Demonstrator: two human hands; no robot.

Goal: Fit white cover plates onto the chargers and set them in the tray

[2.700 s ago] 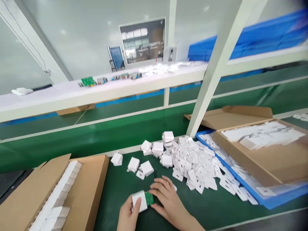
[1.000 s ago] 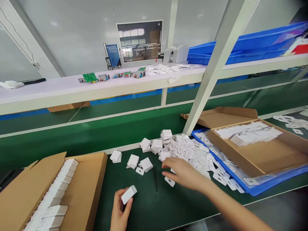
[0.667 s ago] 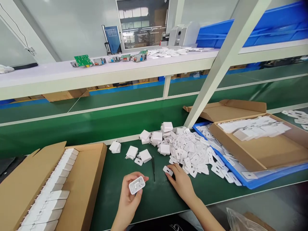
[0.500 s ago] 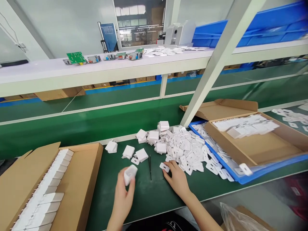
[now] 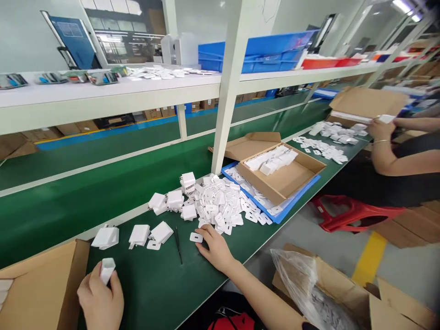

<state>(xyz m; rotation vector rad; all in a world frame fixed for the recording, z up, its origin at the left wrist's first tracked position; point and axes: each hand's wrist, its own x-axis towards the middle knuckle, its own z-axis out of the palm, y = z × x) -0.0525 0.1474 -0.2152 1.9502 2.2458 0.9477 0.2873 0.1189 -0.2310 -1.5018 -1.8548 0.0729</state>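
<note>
Left hand (image 5: 101,300) closed around a white housing (image 5: 107,269), shifted nearer the left cardboard box (image 5: 39,284), right hand (image 5: 216,251) still pinching a slotted plate (image 5: 195,237), co-worker (image 5: 409,160) newly visible.

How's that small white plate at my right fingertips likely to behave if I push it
The white plate looks thin, so probably light. It shows no bend by the right hand, suggesting stiffness. Being flat, it'd likely slide, not roll.
</note>
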